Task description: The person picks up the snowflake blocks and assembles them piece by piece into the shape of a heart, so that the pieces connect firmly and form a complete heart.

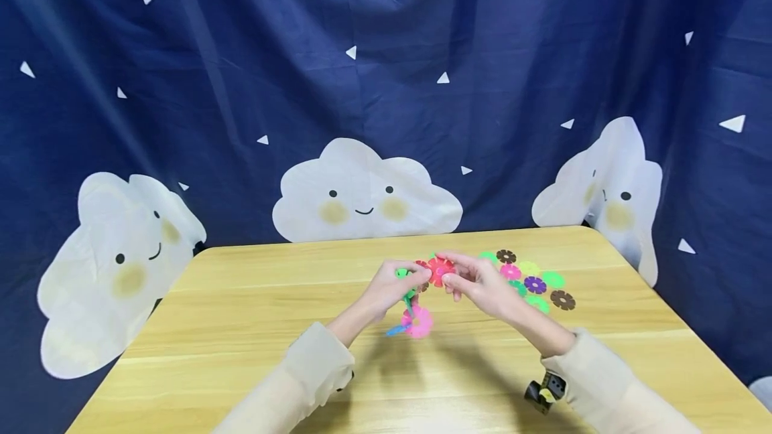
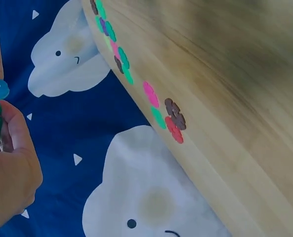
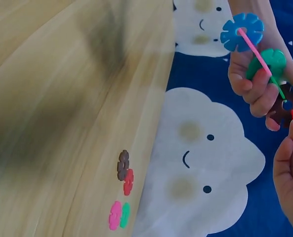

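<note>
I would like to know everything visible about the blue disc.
The blue disc is thin, round and plastic-looking, with a notched, petalled rim. It is joined crosswise with the pink disc, at one end of the chain the left hand holds. It is raised off the table; nothing else seems to touch it.

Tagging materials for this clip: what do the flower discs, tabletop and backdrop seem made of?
Flower discs: probably smooth plastic; bright, even color and clean-cut slots. Tabletop: wood or laminate, low sheen; visible grain, soft glare. Backdrop: likely matte fabric; hanging folds.
</note>
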{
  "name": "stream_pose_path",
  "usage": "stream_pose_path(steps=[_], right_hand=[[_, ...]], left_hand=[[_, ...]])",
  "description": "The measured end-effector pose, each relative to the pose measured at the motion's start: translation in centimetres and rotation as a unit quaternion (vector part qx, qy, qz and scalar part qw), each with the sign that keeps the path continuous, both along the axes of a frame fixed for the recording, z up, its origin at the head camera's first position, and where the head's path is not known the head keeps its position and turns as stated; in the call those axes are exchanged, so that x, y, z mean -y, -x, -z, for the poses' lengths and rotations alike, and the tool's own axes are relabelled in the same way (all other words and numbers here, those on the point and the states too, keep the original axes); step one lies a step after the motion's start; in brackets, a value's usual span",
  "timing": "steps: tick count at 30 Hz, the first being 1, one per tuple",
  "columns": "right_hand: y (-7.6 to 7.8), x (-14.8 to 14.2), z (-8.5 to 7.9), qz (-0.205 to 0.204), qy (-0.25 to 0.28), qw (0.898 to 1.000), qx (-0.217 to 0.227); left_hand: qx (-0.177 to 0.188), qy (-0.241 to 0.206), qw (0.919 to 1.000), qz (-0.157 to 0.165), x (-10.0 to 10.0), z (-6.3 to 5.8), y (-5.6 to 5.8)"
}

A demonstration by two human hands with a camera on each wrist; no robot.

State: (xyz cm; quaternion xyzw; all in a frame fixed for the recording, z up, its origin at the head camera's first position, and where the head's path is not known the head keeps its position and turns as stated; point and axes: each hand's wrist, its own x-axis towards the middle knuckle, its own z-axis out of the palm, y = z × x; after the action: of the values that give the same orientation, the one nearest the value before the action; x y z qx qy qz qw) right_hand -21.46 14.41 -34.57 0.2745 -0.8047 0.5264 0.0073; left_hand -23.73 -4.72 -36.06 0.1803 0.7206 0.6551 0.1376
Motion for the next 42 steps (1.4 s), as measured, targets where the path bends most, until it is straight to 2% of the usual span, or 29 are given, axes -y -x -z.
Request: stream_pose_path(steps=[4, 8, 12, 16, 23, 31, 35, 39, 42], right_hand=[[-0.1, 0.3, 0.2, -0.009, 0.002, 1.0, -0.004], [-0.3, 0.2, 0.3, -0.006, 0.028, 1.0, -0.006], [-0.2, 0.1, 0.5, -0.005, 0.059, 0.998, -0.007], [-0.3, 0.2, 1.1, -0.003, 0.098, 0.995, -0.002], [-0.4, 0.5, 1.7, -0.012, 0.184, 0.983, -0.02], [-0.9, 1.0, 1.5, 0.038, 0.204, 0.978, -0.003], [-1.0, 1.1, 1.4, 0.068, 0.201, 0.977, -0.007], [-1.0, 1.1, 1.5, 0.091, 0.194, 0.977, -0.013], [-1.0, 1.1, 1.6, 0.089, 0.183, 0.979, -0.012]], left_hand=[[-0.008, 0.021, 0.9997, 0.001, 0.2, -0.5, -0.4], [-0.015, 0.021, 0.9996, 0.014, 0.3, -0.7, -0.3], [-0.018, -0.002, 0.9994, 0.03, 0.2, -0.7, -0.1], [-0.008, -0.03, 0.9991, 0.03, 0.2, -0.7, -0.2], [-0.003, -0.037, 0.9991, 0.02, 0.0, -0.4, -0.1], [0.015, -0.046, 0.9986, 0.019, -0.2, -0.3, -0.2], [0.01, -0.036, 0.9991, 0.023, -0.3, -0.3, -0.2], [-0.024, -0.017, 0.9996, -0.006, -0.2, -0.3, -0.1], [-0.04, -0.022, 0.9982, -0.04, -0.1, -0.4, 0.0]])
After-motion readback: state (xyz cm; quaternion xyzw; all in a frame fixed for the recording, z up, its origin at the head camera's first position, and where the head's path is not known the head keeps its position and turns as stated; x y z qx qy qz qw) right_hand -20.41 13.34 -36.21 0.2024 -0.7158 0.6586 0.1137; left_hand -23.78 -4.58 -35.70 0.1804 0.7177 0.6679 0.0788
